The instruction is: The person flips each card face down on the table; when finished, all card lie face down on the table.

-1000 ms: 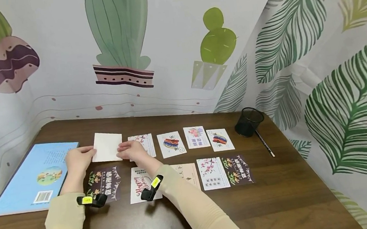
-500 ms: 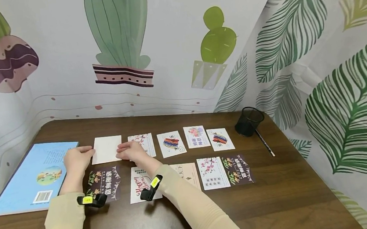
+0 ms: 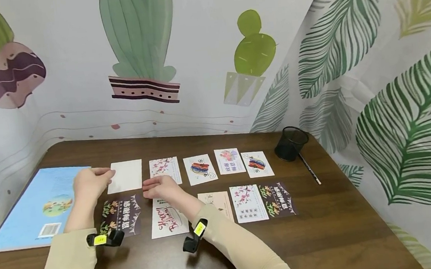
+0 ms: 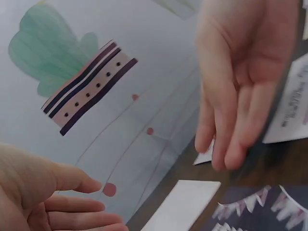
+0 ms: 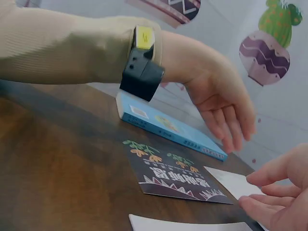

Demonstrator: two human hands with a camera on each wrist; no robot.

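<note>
A blank white card (image 3: 125,176) lies flat on the table, second-from-left after the blue book (image 3: 24,209). My left hand (image 3: 89,184) hovers by its left edge, fingers fairly straight and holding nothing. To the card's right, my right hand (image 3: 166,189) hangs relaxed with nothing in it, overlapping the lower part of a plum-blossom card (image 3: 165,166) in the head view. Below that hand lies a Happy Birthday card (image 3: 167,222), partly hidden. A dark purple card (image 5: 173,175) sits in front of the blank one. The left wrist view shows both palms apart from the white card (image 4: 185,204).
More printed cards lie in two rows rightward, among them a tan one (image 3: 219,201), a blossom one (image 3: 249,204) and a purple one (image 3: 277,200). A black mesh pen holder (image 3: 291,143) stands at the back right, a pencil (image 3: 310,168) leaning beside it.
The white card, earlier tilted up between both hands, now lies flat and has been let go. My right hand has moved right and toward me; the left has lifted slightly.
</note>
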